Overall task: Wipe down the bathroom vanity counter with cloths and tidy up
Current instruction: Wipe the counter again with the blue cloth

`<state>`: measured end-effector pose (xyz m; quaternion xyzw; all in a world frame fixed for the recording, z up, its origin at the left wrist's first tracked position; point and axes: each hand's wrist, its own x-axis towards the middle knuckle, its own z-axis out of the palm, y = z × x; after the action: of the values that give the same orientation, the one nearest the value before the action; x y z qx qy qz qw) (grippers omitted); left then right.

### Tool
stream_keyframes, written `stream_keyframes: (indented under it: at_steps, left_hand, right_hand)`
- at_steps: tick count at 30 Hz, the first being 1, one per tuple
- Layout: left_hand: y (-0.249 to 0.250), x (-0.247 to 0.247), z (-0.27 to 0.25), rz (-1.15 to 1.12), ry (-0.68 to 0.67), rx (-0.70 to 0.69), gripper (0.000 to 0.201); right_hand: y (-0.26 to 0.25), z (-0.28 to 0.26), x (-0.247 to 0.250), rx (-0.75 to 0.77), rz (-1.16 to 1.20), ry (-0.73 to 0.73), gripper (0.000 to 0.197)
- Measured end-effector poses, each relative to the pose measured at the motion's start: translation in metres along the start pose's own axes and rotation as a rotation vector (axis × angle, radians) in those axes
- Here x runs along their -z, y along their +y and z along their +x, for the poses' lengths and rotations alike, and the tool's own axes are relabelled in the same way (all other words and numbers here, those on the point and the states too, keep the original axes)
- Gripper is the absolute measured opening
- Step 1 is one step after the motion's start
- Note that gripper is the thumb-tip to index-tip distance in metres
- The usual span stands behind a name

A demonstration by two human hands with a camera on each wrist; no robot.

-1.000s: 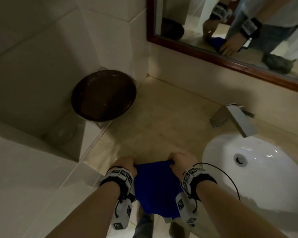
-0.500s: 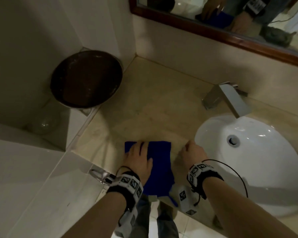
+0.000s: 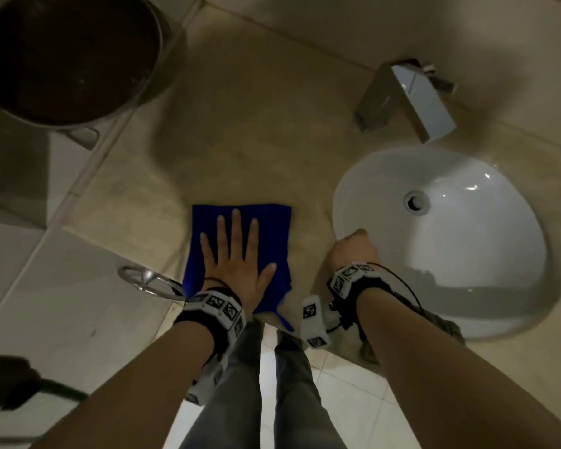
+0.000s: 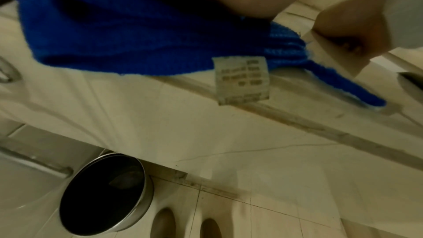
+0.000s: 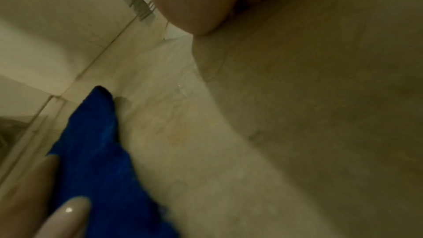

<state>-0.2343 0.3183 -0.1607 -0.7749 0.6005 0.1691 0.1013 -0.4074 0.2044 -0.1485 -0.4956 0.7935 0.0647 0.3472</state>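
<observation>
Pressing the blue cloth (image 3: 240, 218) with splayed left fingers (image 3: 234, 233), right hand (image 3: 353, 251) fisted, tag (image 4: 242, 80) illegible.

left hand (image 3: 235, 259) now flat on blue cloth (image 3: 272, 228), right hand (image 3: 353, 251) released it

White care tag (image 4: 242, 80) on blue cloth (image 4: 128, 39) carries print, too blurred to read.

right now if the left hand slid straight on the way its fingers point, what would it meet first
Probably nothing soon. The left hand lies flat on the blue cloth, fingers pointing to the back wall. Only bare counter lies ahead; the faucet stands off to the right.
</observation>
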Motion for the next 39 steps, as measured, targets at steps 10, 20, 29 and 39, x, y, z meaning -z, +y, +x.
stream_keyframes:
  at_steps: [10, 20, 29, 39]
  left_hand:
    - [0.056, 0.018, 0.046, -0.017, -0.004, -0.081, 0.084]
    - [0.093, 0.048, 0.128, -0.033, 0.041, -0.048, 0.082]
    - [0.112, 0.074, 0.194, -0.044, 0.077, -0.019, 0.079]
    - [0.130, 0.095, 0.248, -0.046, 0.099, -0.054, 0.076]
  right_hand:
    - [0.006, 0.003, -0.010, -0.018, 0.119, 0.108, 0.021]
    - [0.011, 0.015, -0.017, 0.069, 0.088, 0.096, 0.020]
    - [0.008, 0.016, -0.015, 0.014, 0.080, -0.019, 0.026]
    - [0.003, 0.008, -0.002, 0.021, 0.123, -0.034, 0.016]
